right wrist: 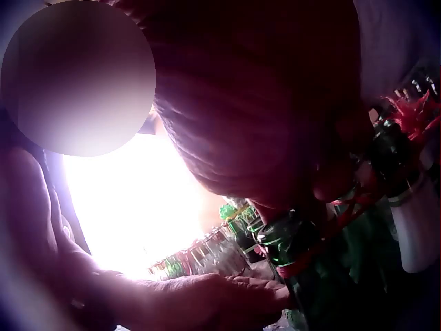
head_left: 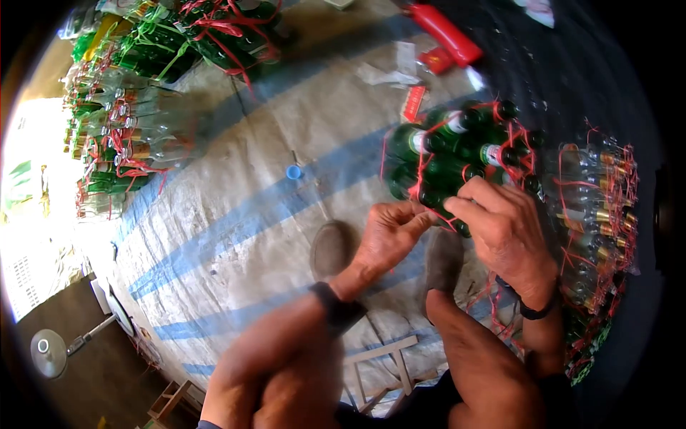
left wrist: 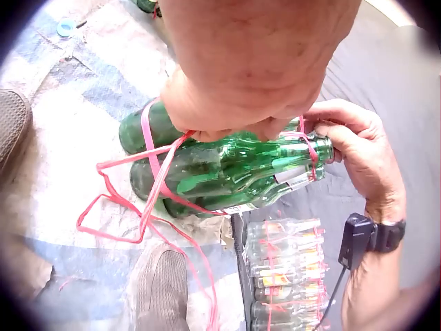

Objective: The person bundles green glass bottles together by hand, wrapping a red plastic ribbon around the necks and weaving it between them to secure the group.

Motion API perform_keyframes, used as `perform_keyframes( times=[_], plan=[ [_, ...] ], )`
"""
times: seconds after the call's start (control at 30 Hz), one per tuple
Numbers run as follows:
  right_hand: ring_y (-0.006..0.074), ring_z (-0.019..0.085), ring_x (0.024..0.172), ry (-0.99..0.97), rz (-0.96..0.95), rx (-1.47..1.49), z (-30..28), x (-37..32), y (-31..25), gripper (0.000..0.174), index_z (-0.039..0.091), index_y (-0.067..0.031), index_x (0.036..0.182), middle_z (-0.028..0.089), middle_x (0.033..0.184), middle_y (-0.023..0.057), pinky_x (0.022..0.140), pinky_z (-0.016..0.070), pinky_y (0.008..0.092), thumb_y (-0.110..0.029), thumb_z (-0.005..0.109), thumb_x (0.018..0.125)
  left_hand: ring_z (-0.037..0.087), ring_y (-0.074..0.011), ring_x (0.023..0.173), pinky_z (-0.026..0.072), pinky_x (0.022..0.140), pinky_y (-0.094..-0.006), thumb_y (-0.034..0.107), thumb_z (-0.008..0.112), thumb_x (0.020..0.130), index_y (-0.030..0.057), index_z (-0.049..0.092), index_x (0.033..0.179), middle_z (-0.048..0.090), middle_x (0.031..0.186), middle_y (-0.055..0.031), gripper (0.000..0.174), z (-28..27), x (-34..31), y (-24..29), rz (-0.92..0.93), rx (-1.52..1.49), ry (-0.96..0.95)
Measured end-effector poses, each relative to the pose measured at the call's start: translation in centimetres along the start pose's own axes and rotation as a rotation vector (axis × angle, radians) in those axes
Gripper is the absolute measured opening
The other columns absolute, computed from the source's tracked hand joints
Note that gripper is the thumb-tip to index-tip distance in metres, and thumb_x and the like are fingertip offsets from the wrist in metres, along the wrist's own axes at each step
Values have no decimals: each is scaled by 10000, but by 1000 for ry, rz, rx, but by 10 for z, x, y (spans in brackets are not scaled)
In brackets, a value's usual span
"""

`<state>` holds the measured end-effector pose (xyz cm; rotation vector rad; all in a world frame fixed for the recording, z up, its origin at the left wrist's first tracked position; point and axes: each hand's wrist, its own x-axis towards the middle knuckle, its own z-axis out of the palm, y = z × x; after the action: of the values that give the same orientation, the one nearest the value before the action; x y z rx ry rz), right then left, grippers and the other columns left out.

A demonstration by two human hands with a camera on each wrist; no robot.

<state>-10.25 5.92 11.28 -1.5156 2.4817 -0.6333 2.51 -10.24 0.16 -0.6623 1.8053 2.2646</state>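
Observation:
A bundle of green glass bottles (head_left: 457,146), tied round with pink plastic string (left wrist: 155,165), lies in front of me between my hands. My left hand (head_left: 389,232) is at the near left end of the bundle and pinches the string; in the left wrist view a loose loop of it hangs from under the fingers. At the bottles' mouths, my right hand (head_left: 504,229) grips a bottle neck with thumb and curled fingers, as the left wrist view shows. String also crosses the necks there. The right wrist view is dark, with a green bottle neck (right wrist: 286,238) below the right hand.
Tied clear bottles (head_left: 589,214) lie on the right on dark sheeting. More bottle bundles (head_left: 143,129) stand at the far left. A red cylinder (head_left: 446,36), paper scraps (head_left: 406,61) and a blue cap (head_left: 294,172) lie on the striped tarp (head_left: 236,214). My shoes (head_left: 444,261) are close below.

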Motion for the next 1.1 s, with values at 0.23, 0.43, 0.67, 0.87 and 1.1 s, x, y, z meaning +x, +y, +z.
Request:
perform_keyframes(
  times=[0.23,0.43,0.67,0.87,1.1],
  plan=[
    [384,700,797,-209,14,90,0,15,8,292,801,-119,1080,668,941,110,682,520,500,27,640,885,582,-36,790,523,674,-299,145,771,1045,-28,838,1040,784,830,10,186,4,0,10,-15,98,100],
    [430,699,830,-280,26,175,4,21,21,287,821,-119,1055,682,935,135,713,524,529,7,636,876,561,-40,741,505,635,-300,163,769,1044,-58,828,982,752,784,16,238,10,4,0,-9,13,161],
    [436,707,859,-368,-11,117,8,24,24,248,819,-117,1023,676,978,158,735,540,532,-4,662,868,536,-46,710,485,589,-314,203,793,1037,-71,819,926,687,724,31,297,15,5,3,-58,-1,247],
    [422,714,869,-424,-50,7,4,26,21,170,787,-94,990,659,988,161,742,557,518,-20,674,885,527,-57,704,485,582,-322,235,805,1034,-66,818,923,674,722,23,322,14,6,-7,-28,-47,245],
    [401,699,905,-509,-101,-157,-8,32,11,249,773,-77,1109,656,1042,137,777,565,499,-7,653,902,537,-33,733,456,599,-284,273,787,1040,-40,828,966,690,778,50,324,10,4,0,-102,74,214]
  ],
)
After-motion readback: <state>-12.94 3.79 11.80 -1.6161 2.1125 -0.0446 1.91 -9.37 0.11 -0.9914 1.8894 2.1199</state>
